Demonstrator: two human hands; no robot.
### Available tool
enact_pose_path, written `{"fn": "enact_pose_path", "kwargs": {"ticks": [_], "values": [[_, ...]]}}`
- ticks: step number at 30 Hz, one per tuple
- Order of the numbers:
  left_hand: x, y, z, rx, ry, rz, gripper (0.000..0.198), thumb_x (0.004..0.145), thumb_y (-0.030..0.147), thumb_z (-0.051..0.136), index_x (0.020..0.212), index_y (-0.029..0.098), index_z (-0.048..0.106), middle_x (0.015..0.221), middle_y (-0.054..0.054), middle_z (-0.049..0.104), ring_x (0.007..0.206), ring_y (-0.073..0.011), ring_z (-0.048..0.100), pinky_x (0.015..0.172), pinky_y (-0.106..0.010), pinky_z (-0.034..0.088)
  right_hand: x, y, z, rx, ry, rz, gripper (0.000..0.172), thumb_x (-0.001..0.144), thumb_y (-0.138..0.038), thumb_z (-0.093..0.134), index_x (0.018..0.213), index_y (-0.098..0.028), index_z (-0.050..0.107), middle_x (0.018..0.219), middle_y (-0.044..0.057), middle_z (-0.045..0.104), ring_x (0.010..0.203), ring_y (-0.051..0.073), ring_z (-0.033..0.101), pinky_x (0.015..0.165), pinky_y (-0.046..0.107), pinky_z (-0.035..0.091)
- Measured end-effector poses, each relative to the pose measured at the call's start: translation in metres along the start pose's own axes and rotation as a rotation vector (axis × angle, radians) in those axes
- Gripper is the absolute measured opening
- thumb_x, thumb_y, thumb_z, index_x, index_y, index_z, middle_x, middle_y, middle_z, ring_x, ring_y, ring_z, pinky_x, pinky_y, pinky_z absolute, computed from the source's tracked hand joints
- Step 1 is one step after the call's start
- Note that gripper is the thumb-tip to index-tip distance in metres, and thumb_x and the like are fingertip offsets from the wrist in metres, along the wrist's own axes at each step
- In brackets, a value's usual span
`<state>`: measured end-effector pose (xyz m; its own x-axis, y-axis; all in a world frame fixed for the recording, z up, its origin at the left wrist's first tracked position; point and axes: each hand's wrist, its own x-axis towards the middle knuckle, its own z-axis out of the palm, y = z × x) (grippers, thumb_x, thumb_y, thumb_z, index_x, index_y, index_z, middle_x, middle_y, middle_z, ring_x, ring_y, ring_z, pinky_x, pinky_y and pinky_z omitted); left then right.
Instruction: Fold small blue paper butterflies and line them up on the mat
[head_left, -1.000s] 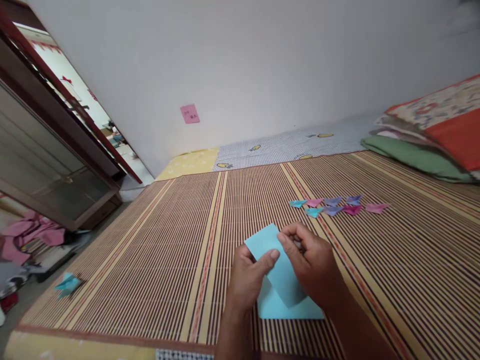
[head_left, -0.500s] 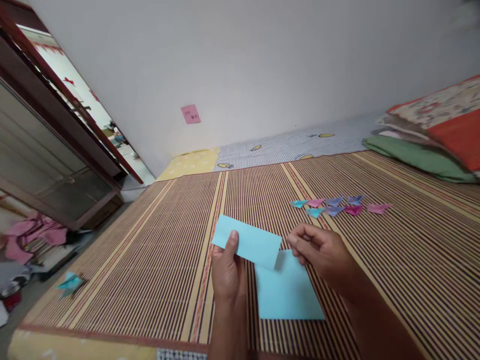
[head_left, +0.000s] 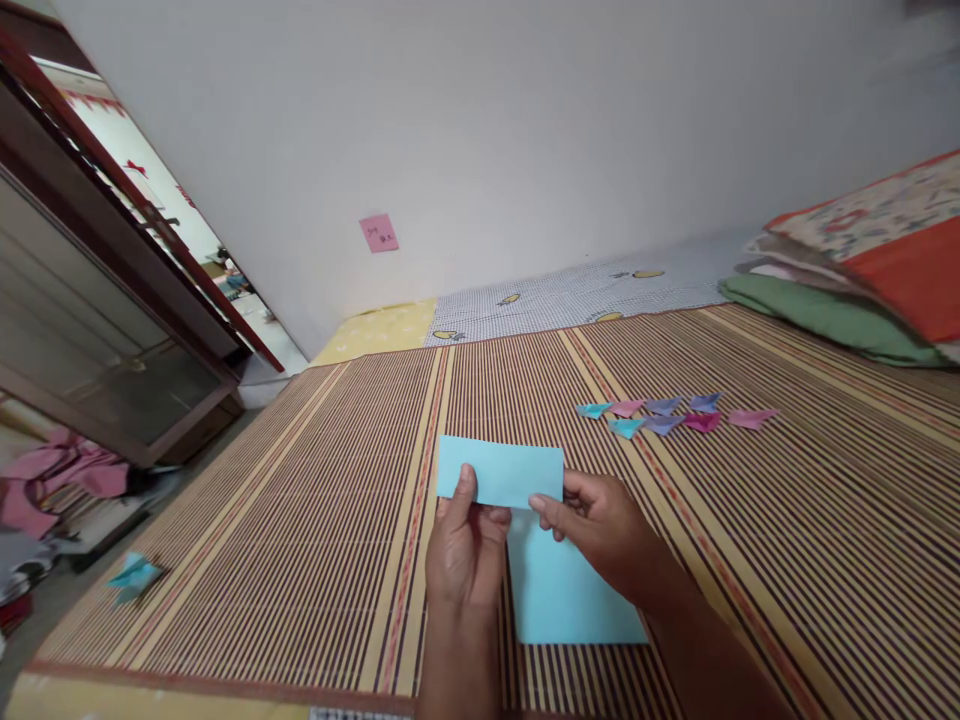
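A light blue paper strip (head_left: 501, 472) is held level above the striped mat (head_left: 322, 520). My left hand (head_left: 466, 545) pinches its lower left edge, thumb on the front. My right hand (head_left: 596, 530) pinches its lower right corner. Beneath both hands a second light blue sheet (head_left: 564, 598) lies flat on the mat. Several small folded paper shapes (head_left: 664, 415) in teal, pink and purple lie in a row further back to the right.
A teal folded paper piece (head_left: 133, 575) lies at the mat's left edge. Folded bedding and a pillow (head_left: 862, 270) are stacked at the right. A glass-doored cabinet (head_left: 97, 320) stands at the left, with a pink note (head_left: 379, 232) on the wall.
The strip was lifted off the lower sheet, swung left and turned level. My right hand, which had let go half a second ago, has come back and pinched its right corner.
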<state>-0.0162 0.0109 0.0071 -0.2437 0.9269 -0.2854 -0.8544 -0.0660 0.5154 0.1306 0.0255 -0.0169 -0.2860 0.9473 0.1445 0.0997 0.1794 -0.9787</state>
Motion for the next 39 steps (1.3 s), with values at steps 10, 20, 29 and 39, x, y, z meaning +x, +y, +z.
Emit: {"fn": "enact_pose_path", "kwargs": {"ticks": [10, 20, 29, 39], "values": [[-0.002, 0.002, 0.009, -0.139, 0.156, -0.054, 0.021, 0.101, 0.006, 0.046, 0.11, 0.008, 0.064, 0.088, -0.009, 0.078, 0.081, -0.0175, 0.077, 0.072, -0.032, 0.067, 0.007, 0.003, 0.0, 0.115, 0.138, -0.019, 0.031, 0.085, -0.043, 0.067, 0.068, -0.019, 0.06, 0.058, -0.002, 0.057, 0.053, 0.013, 0.052, 0.052, 0.025, 0.04], [-0.005, -0.001, 0.013, -0.173, 0.183, -0.121, 0.024, 0.104, 0.01, 0.042, 0.105, 0.005, 0.065, 0.083, -0.01, 0.077, 0.071, -0.0142, 0.076, 0.073, -0.029, 0.066, 0.008, 0.007, 0.029, 0.237, 0.225, 0.025, 0.029, 0.078, -0.045, 0.073, 0.069, -0.018, 0.065, 0.058, 0.001, 0.063, 0.052, 0.015, 0.057, 0.052, 0.028, 0.047], [0.003, 0.01, 0.003, -0.203, 0.15, -0.023, 0.03, 0.105, 0.013, 0.04, 0.112, 0.012, 0.069, 0.09, -0.009, 0.08, 0.086, -0.0157, 0.077, 0.083, -0.03, 0.064, 0.01, 0.005, 0.003, 0.149, 0.302, -0.087, 0.026, 0.087, -0.039, 0.068, 0.072, -0.018, 0.065, 0.06, -0.001, 0.061, 0.054, 0.013, 0.056, 0.054, 0.025, 0.047], [-0.012, 0.009, -0.011, 0.179, -0.367, 0.219, 0.009, 0.076, 0.012, 0.079, 0.067, 0.016, 0.077, 0.091, -0.01, 0.079, 0.101, -0.0277, 0.074, 0.094, -0.039, 0.058, -0.003, -0.01, -0.022, 0.078, 0.346, -0.218, 0.035, 0.085, -0.032, 0.074, 0.118, -0.024, 0.068, 0.117, 0.011, 0.069, 0.097, 0.023, 0.067, 0.087, 0.04, 0.056]]}}
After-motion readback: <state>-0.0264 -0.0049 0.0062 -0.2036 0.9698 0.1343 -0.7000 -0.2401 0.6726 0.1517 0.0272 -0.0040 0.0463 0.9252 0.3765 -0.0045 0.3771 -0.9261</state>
